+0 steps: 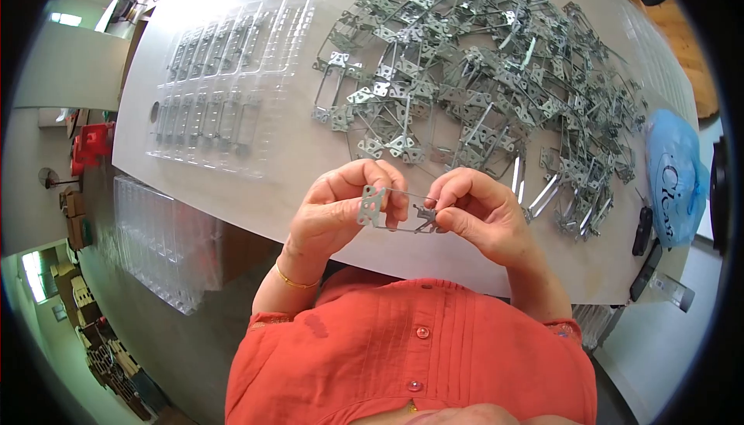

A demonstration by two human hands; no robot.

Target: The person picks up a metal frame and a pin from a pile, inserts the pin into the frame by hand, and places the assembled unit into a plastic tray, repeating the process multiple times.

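Note:
Between my two hands, close to the table's front edge, is a small metal bracket frame (pixel 371 205) made of punched end plates joined by thin rods. My left hand (pixel 341 200) grips it by the flat plate with holes, thumb on the near face. At its other end my right hand (pixel 480 212) pinches the darker end piece between thumb and fingertips. Beyond my hands lies a large tangled pile of similar metal bracket frames (pixel 496 76). To the left, a clear plastic tray (pixel 267 127) holds several of these frames in its slots.
A blue plastic bag (pixel 673 181) sits at the table's right edge, near a black-handled tool (pixel 642 231) and a dark phone-like object (pixel 645 271). Stacked clear trays (pixel 159 239) stand below the table's left front edge. More clear plastic (pixel 655 61) lies at the far right.

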